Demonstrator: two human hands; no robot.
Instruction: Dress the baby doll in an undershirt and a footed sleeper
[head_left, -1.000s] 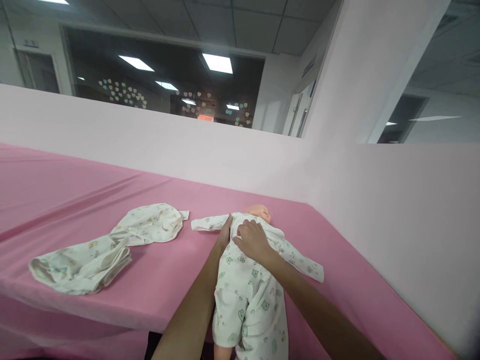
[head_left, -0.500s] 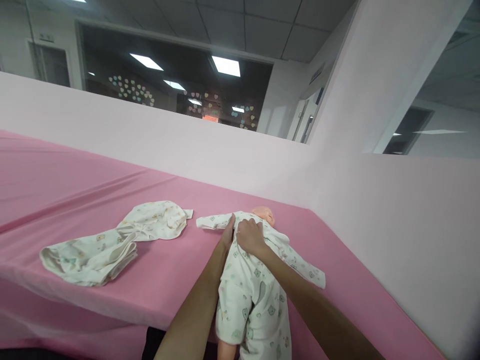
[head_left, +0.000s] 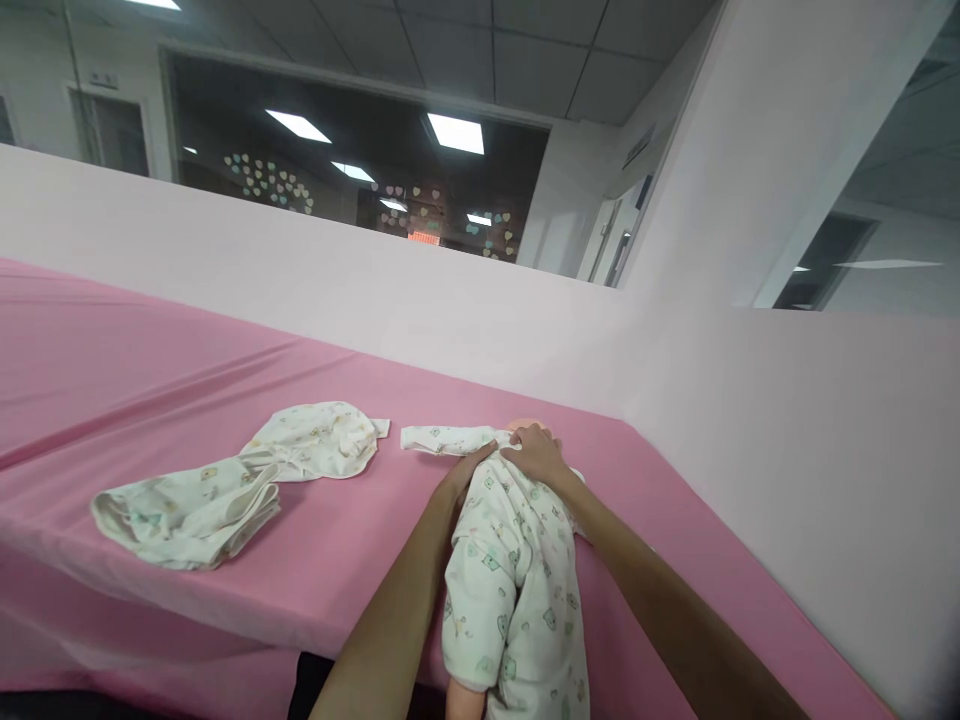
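Note:
A baby doll lies on its back, dressed in a white long-sleeved baby outfit (head_left: 525, 560) with small printed figures. Its head (head_left: 528, 424) shows only partly beyond my hands. At the doll's left-hand side in view, my left hand (head_left: 471, 474) is closed on the outfit near the shoulder; its fingers are mostly hidden. My right hand (head_left: 538, 454) rests over the upper chest by the neck, fingers apart on the fabric. One sleeve (head_left: 446, 440) stretches out flat to the left. My right forearm hides most of the other sleeve. A bare leg (head_left: 465, 702) shows below one trouser leg.
A second printed white cloth garment (head_left: 195, 512) lies crumpled to the left on the pink-covered table (head_left: 337, 560). A white wall (head_left: 375, 290) with windows runs behind it, and another wall (head_left: 840, 430) closes the right side.
My right hand has moved from a closed grip on the chest up and right toward the neck, its fingers now spread. My left hand has shifted slightly right along the outfit.

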